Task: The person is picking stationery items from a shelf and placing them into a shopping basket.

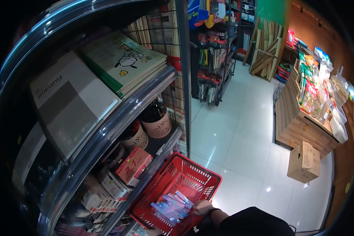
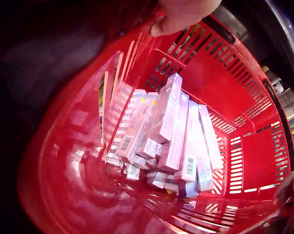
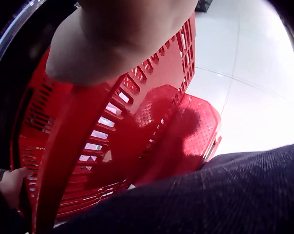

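Observation:
A red plastic shopping basket [image 1: 214, 183] stands tilted beside the shelves, low in the head view. Inside lie several long, slim pastel boxes [image 1: 171, 208], pink and lilac with barcodes on their ends, heaped on one another in the left wrist view. My right hand [image 1: 202, 207] grips the basket's rim on the right side; from the right wrist its curled fingers [image 3: 122, 44] overlap that rim. On the near left side my left hand [image 1: 155, 232] shows only in part, and the left wrist view has its thumb [image 2: 183, 14] over the rim.
Shelves at left carry notebooks [image 1: 124, 61], a grey WORKSTYLE book [image 1: 72, 106], a pink box [image 1: 134, 165] and perforated pots [image 1: 157, 124]. A cardboard carton [image 1: 304, 162] sits on the tiled floor by a wooden counter [image 1: 303, 128] with snack bags. Below the basket shows another red plastic piece [image 3: 205, 129].

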`<state>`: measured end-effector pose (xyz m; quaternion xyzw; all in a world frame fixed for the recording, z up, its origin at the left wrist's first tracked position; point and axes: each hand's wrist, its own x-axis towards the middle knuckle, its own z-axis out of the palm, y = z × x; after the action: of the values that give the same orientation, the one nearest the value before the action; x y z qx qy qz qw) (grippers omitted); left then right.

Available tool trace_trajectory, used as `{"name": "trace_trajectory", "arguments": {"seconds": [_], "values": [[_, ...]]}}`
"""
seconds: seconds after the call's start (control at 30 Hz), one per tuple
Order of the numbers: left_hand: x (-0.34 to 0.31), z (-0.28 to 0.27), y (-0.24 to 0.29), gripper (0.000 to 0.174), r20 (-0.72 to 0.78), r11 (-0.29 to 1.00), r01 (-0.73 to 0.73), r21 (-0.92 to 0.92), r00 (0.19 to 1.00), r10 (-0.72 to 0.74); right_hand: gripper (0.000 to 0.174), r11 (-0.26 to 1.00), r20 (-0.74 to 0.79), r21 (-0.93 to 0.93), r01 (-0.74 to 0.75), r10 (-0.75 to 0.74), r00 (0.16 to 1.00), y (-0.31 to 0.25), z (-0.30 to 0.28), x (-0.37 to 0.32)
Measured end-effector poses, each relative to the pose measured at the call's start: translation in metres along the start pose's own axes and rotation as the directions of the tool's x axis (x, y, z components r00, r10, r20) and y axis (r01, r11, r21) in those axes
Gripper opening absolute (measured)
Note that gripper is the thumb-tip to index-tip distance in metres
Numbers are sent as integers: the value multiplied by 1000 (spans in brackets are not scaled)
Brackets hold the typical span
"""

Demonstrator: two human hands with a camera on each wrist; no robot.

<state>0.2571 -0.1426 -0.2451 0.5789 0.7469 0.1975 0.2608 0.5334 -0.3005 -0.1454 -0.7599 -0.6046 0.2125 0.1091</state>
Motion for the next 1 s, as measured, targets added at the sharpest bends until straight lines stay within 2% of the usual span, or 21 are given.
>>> {"name": "trace_trajectory", "arguments": {"seconds": [0.03, 0.17, 0.33, 0.37, 0.47, 0.5, 0.6, 0.63, 0.8, 1.0], "values": [[0, 1, -2, 65, 20, 1000, 30, 8, 999, -30, 31, 1000, -21, -13, 18, -18, 1000, 5, 13, -1], [0, 1, -2, 66, 31, 997, 69, 38, 997, -70, 32, 998, 82, -6, -55, 55, 995, -1, -1, 2], [0, 0, -3, 66, 16, 992, 95, 86, 995, -97, 32, 998, 52, 19, -55, 54, 997, 1, 6, 1], [-1, 1, -3, 66, -32, 994, 50, 95, 998, -47, 31, 998, 60, 23, -50, 49, 997, 1, 5, 1], [-5, -8, 10, 64, -11, 979, 54, 197, 999, -53, 30, 998, 66, 21, -67, 66, 996, 1, 5, 2], [3, 5, -8, 64, -27, 989, 56, 137, 998, -53, 30, 998, 84, 5, -57, 56, 995, 2, 6, 3], [-18, -31, 50, 63, -24, 996, 41, 85, 999, -39, 30, 999, 44, -16, -40, 41, 998, 5, 13, 3], [-20, -32, 53, 63, -23, 996, 47, 81, 999, -46, 30, 999, 48, -21, -37, 38, 998, 4, 9, 2], [-19, -30, 52, 60, -53, 987, 60, 149, 997, -53, 29, 999, 27, -14, -49, 50, 998, 1, 7, 2], [-20, -31, 53, 60, -56, 988, 57, 142, 997, -49, 29, 1000, -14, -3, -28, 28, 999, 3, 9, 1]]}}
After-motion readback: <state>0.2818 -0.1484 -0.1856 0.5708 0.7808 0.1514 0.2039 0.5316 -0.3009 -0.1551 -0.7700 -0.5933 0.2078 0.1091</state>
